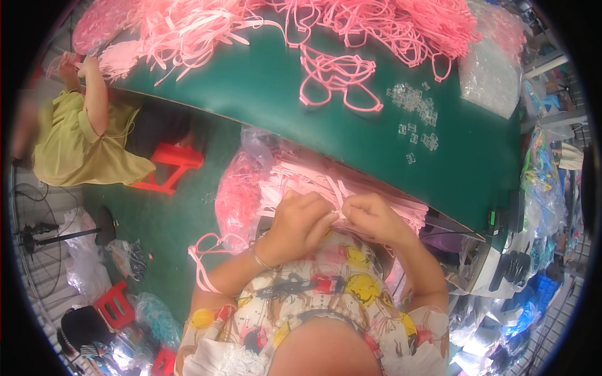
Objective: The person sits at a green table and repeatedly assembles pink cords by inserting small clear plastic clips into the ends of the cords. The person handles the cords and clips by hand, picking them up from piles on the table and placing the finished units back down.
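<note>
My left hand (296, 224) and my right hand (378, 218) meet close in front of my body, fingertips pinched together. Between them is a pink strap (339, 191), its upper end rising from the fingers; its exact join is hidden by my fingertips. Just beyond lies a thick pile of flat pink straps (295, 178), below the table's edge. Over my left forearm hangs a looped pink strap (199, 266).
The green table (263, 94) carries heaps of pink straps (389, 25), a few loose loops (338, 75) and small clear plastic pieces (411, 103). A bag of pink straps (238, 197) stands left. Another person (88, 138) works at the far left near a red stool (168, 168).
</note>
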